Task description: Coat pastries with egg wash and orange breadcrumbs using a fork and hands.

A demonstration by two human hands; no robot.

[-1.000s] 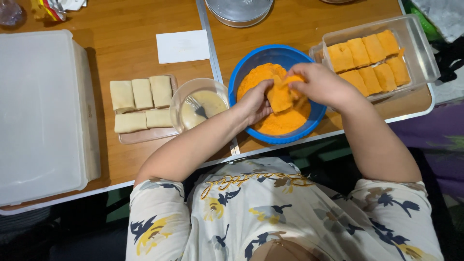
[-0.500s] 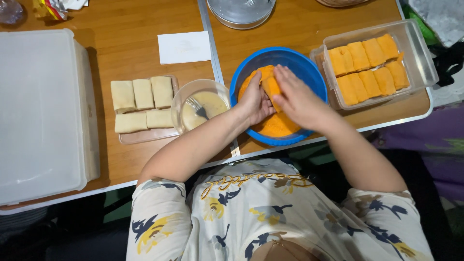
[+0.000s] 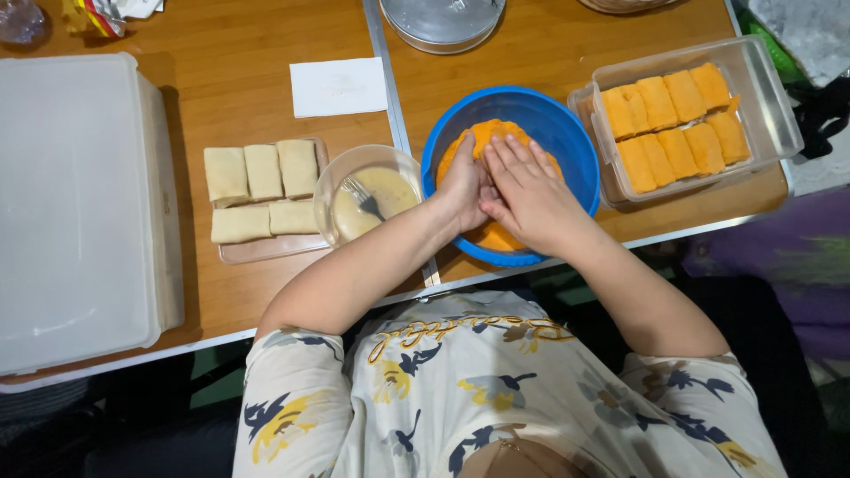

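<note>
Orange breadcrumbs [image 3: 496, 133] in blue bowl [image 3: 567, 133] lie under and just beyond fingertips; right hand [image 3: 529, 196] overlaps left hand [image 3: 465, 184], fingers together, pressing flat; anything beneath is hidden.

A crumpled red-and-yellow wrapper [image 3: 93, 16] lies at the table's far left edge, beside a clear crinkled plastic bag [image 3: 19, 21] in the corner.

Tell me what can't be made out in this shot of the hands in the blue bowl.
Head view, the only one:
- Whatever the left hand and right hand press in the blue bowl: covered by both hands, so each grip is unclear.
- The orange crumbs: mostly hidden under the hands.
- The metal lid: cut off by the top edge.
- The white bin: contents hidden by its lid.
</note>
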